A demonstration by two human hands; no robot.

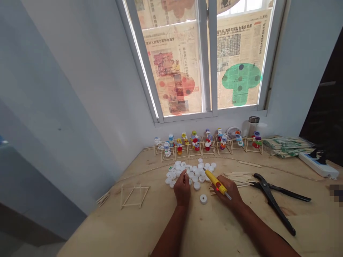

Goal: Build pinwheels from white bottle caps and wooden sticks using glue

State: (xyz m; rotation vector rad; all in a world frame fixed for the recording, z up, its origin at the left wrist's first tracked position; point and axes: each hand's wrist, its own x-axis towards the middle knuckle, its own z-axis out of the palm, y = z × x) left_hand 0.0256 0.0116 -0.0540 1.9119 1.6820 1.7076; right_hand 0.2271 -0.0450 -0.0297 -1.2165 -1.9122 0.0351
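My right hand (230, 191) is wrapped round a yellow hot glue pen (215, 181). Its tip points up and left towards the white bottle caps, and a clear glue stick pokes out of its rear end. My left hand (182, 191) is closed in a pinch at the front of the pile of white bottle caps (197, 171); what its fingertips hold, if anything, I cannot make out. Between my hands, nearer to me, one white cap with a dark spot in its centre (203, 199) lies on the wooden table (203, 235).
A square stick frame (134, 197) stands at left. Black pliers (273, 200) and loose wooden sticks (238, 178) lie at right. Along the window wall stand several stick frames with coloured caps (207, 144), a jar (253, 125), bagged sticks (289, 145) and a power strip (317, 165).
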